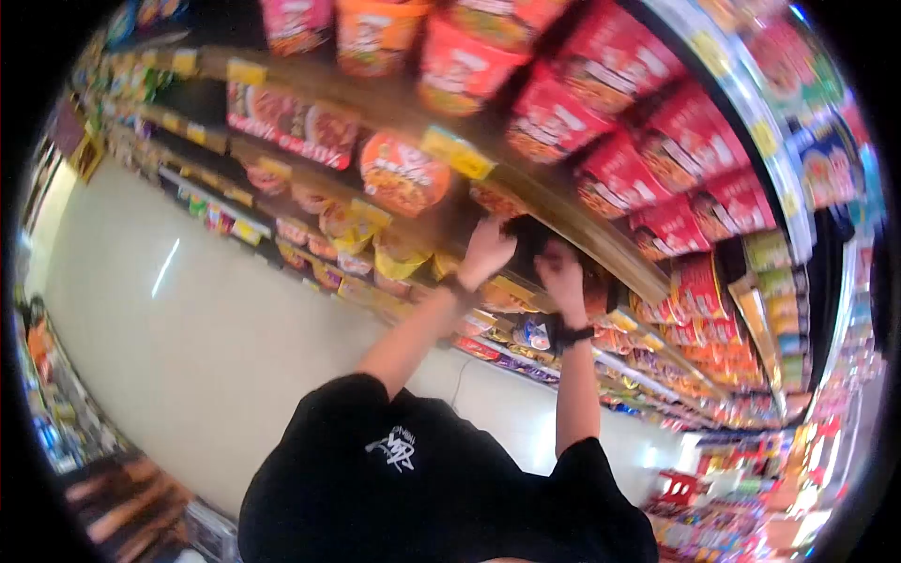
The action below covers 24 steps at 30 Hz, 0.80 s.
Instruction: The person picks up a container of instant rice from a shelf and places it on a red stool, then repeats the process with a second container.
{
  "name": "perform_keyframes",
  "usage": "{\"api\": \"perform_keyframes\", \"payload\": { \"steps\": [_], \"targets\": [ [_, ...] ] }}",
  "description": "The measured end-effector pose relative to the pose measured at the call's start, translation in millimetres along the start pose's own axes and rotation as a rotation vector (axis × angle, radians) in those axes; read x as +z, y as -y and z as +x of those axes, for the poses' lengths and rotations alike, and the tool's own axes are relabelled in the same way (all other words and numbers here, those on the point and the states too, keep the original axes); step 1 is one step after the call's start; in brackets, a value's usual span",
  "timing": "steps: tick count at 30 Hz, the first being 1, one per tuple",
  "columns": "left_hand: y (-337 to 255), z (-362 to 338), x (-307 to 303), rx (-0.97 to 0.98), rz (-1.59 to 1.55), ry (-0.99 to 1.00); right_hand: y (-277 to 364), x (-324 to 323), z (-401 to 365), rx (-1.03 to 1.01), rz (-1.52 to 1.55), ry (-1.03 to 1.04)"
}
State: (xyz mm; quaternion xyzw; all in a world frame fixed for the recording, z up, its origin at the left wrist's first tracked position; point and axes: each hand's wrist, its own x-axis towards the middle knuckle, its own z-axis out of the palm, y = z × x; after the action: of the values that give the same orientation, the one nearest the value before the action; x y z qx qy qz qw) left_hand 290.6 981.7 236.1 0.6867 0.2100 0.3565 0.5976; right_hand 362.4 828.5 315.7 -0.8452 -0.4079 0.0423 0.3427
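Both of my arms reach into a shelf bay under a wooden shelf edge. My left hand is at the bay's front, its fingertips against or close to an orange-red package; blur hides whether it grips it. My right hand is a little to the right, inside the dark gap, with its fingers partly in shadow and smeared. A round orange noodle bowl stands left of my left hand. Yellow packages sit on the level below.
Above are red noodle boxes and red and orange cups. Yellow price tags line the shelf edges. A pale floor stretches to the left. A red basket is at the lower right.
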Motion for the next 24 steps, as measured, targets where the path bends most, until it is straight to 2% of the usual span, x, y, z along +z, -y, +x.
{"api": "perform_keyframes", "payload": {
  "steps": [1,3,5,6,7,8,9,10,14,17,19,21,24],
  "targets": [
    [-40,-31,-3,-0.044,0.033,0.035,3,-7,-32,0.041,0.103,0.071],
    [-62,-79,10,-0.085,-0.011,0.356,-6,-18,-100,0.041,0.154,0.139],
    [-26,-118,54,-0.091,0.036,0.613,-25,-31,-166,0.072,0.14,0.145],
    [-27,-137,70,-0.104,-0.079,0.729,-47,-34,-199,0.153,0.197,0.146],
    [-25,-150,91,-0.098,0.101,0.829,-68,-39,-232,0.234,0.254,0.142],
    [-59,-166,103,-0.16,0.064,0.884,-72,-51,-267,0.325,0.166,0.078],
    [-55,-184,120,-0.114,0.209,0.916,-78,-65,-298,0.416,0.083,0.019],
    [11,-202,151,0.117,0.137,0.891,-95,-75,-333,0.486,0.157,-0.074],
    [188,-244,161,-0.168,0.627,1.319,-141,-115,-472,0.783,0.307,-0.438],
    [197,-258,182,-0.394,0.888,1.469,-183,-116,-581,1.073,0.287,-0.663],
    [183,-274,205,-0.537,0.98,1.51,-175,-124,-637,1.234,0.225,-0.828],
    [179,-291,241,-0.606,1.032,1.55,-180,-127,-682,1.33,0.328,-0.936],
    [176,-310,294,-0.669,1.087,1.577,-201,-129,-717,1.438,0.334,-0.936]
  ]
}}
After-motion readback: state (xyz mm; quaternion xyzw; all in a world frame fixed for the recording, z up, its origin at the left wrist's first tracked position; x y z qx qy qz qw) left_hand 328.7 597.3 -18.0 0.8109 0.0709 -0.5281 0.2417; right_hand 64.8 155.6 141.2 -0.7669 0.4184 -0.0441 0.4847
